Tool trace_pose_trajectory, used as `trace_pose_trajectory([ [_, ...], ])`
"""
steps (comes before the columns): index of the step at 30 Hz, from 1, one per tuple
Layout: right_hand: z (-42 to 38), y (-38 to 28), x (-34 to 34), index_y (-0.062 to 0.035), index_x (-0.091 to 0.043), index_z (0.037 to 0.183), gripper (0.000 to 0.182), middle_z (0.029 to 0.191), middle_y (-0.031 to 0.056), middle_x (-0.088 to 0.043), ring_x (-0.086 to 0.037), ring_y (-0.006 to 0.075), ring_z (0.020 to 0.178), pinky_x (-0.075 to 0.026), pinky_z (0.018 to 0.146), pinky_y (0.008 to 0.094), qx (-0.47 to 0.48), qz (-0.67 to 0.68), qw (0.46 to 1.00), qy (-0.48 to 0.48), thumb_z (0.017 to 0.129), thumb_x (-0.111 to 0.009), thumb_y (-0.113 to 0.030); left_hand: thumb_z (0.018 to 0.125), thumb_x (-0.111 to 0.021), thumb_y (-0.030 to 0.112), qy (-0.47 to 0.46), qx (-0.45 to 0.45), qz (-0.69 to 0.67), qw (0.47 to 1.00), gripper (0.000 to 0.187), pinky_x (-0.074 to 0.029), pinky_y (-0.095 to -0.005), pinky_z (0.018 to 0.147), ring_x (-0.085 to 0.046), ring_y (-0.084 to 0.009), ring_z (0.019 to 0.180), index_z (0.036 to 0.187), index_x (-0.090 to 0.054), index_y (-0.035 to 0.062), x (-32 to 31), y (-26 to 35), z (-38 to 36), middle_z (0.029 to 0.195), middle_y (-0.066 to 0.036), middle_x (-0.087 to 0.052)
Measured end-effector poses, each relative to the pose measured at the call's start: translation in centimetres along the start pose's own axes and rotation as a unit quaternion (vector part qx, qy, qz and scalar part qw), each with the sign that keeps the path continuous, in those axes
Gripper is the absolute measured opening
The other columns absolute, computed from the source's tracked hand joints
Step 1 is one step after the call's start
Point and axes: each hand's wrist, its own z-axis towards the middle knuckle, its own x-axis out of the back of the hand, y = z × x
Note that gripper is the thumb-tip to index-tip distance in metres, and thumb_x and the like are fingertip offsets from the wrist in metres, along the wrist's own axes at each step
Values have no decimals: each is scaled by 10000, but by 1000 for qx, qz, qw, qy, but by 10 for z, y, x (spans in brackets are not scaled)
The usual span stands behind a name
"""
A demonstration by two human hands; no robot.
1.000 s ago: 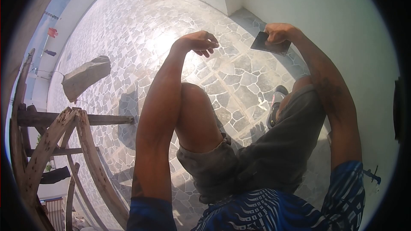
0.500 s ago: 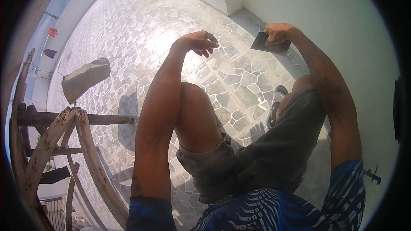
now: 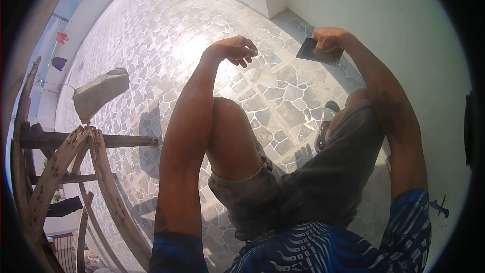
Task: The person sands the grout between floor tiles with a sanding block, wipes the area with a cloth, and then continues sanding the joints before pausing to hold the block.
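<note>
My right hand (image 3: 327, 39) is closed on the edge of a dark, flat, rectangular object (image 3: 307, 51). Its kind does not show clearly; it looks thin with a smooth dark face. This hand is out at the upper right, in front of the pale wall. My left hand (image 3: 237, 50) hangs over the stone floor with loosely bent fingers, some of them apart, and I see nothing held in it. Both forearms reach forward past my knees, and the two hands are well apart from each other.
A weathered wooden frame (image 3: 103, 169) stands at the left, with a grey slab-like piece (image 3: 101, 92) above it. Stone-patterned paving (image 3: 290, 91) lies below. A white wall (image 3: 404, 25) runs along the right, with a small blue-handled fixture (image 3: 441, 208) low on it.
</note>
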Motion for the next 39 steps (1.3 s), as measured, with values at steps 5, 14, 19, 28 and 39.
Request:
trace_pose_trajectory([
  [5, 3, 1, -1, -13, -711, 905, 238, 792, 128, -710, -697, 245, 745, -541, 676, 377, 4, -15, 1000, 8, 720, -635, -142, 991, -582, 357, 0, 5, 2, 1000, 459, -591, -371, 878, -716, -262, 1014, 1330, -590, 48, 0, 0, 0, 1137, -159, -699],
  [14, 7, 5, -3, -6, -709, 900, 232, 782, 117, -705, -695, 241, 736, -543, 669, 375, 9, -10, 1000, 5, 720, -629, -130, 995, -578, 356, -2, 7, 8, 1000, 452, -586, -370, 877, -713, -254, 1018, 1336, -588, 60, 1, 2, -1, 1139, -153, -700],
  [19, 0, -1, 0, -14, -701, 882, 198, 766, 105, -695, -691, 229, 724, -543, 661, 369, -2, 12, 1000, 4, 729, -617, -109, 996, -575, 359, -2, 6, 4, 1000, 453, -586, -372, 883, -712, -255, 1024, 1335, -587, 59, 1, -1, 2, 1142, -154, -699],
  [28, -1, -1, 0, -10, -694, 881, 193, 766, 103, -695, -688, 230, 720, -543, 665, 372, 4, 12, 1000, 6, 732, -616, -106, 993, -579, 370, 0, 3, 9, 1000, 469, -591, -359, 869, -718, -251, 1013, 1331, -586, 46, 1, 0, 1, 1136, -150, -702],
  [39, -3, -4, 3, 44, -715, 965, 338, 946, 209, -722, -704, 328, 866, -554, 744, 400, -4, 4, 1000, -1, 733, -687, -201, 1001, -567, 365, 2, 9, 14, 1000, 466, -591, -362, 877, -716, -248, 1016, 1337, -578, 43, 0, 2, -1, 1138, -148, -700],
])
